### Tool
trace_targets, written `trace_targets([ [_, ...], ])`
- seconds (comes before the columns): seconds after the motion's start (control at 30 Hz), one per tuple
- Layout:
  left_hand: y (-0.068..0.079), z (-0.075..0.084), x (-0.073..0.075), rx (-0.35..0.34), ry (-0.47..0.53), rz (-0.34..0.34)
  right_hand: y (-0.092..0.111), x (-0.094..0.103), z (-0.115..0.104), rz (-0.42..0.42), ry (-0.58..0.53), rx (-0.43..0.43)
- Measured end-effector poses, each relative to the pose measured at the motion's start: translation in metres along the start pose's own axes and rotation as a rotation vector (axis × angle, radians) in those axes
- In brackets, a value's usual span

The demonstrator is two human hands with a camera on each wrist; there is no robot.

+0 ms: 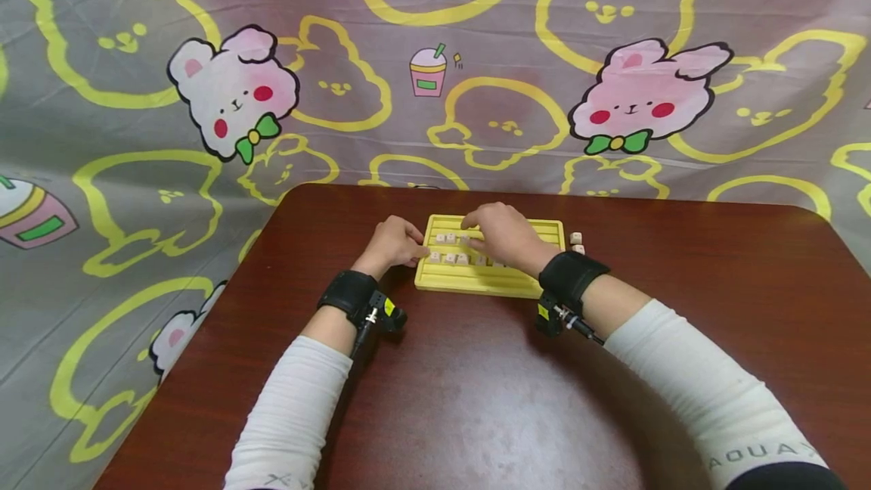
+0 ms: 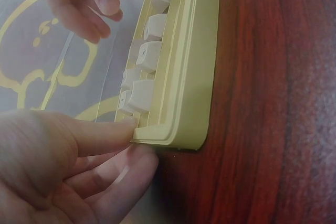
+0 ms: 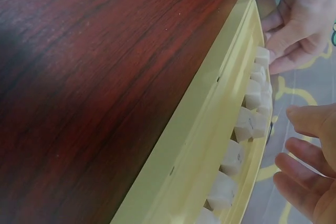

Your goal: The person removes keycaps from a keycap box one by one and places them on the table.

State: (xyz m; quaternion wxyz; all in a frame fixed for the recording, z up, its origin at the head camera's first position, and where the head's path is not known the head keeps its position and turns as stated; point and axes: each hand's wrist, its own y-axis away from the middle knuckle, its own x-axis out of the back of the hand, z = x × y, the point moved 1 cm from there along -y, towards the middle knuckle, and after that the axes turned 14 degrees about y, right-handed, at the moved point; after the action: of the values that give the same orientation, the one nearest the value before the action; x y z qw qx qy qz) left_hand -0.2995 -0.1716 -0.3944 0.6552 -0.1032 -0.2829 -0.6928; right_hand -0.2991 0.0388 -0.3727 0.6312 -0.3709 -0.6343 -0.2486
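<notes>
**Holding Yellow Tray [image 1: 452,276] at Left End**

Lies flat on the reddish-brown table [image 1: 435,369], near its far edge and in front of the patterned fabric [image 1: 503,44]. Carries white keycaps [image 1: 450,258] in rows, several with dark characters.

Pinches the tray's left end with the left hand [image 1: 393,242]: thumb at the end rim, fingers bent against or just below the outer side, exact contact partly hidden.

Hovers over the tray with the right hand [image 1: 505,234]: grip relaxed, fingers loosely bent and parted, apart from the keycaps in both wrist views.

On the table, just beside the tray's right end: two loose keycaps [image 1: 576,238], one nearer than the other. At both wrists: black straps [image 1: 348,295]. On both forearms: white sleeves [image 1: 292,407].
</notes>
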Motion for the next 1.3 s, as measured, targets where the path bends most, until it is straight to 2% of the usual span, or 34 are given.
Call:
trace_targets([
  [0.53,0.0,0.0,-0.001,0.008,-0.014,0.013,-0.01,-0.015,-0.002,-0.022,-0.01,-0.018],
  [0.73,0.001,0.0,-0.001,0.014,-0.019,0.013,-0.014,-0.02,-0.004,-0.035,0.031,-0.026],
  [1.07,0.002,-0.001,-0.001,0.01,-0.011,0.018,-0.016,-0.028,-0.005,-0.002,0.081,-0.004],
  [1.3,0.002,0.001,0.0,0.021,-0.021,0.014,-0.016,-0.028,-0.005,-0.018,0.077,-0.018],
])
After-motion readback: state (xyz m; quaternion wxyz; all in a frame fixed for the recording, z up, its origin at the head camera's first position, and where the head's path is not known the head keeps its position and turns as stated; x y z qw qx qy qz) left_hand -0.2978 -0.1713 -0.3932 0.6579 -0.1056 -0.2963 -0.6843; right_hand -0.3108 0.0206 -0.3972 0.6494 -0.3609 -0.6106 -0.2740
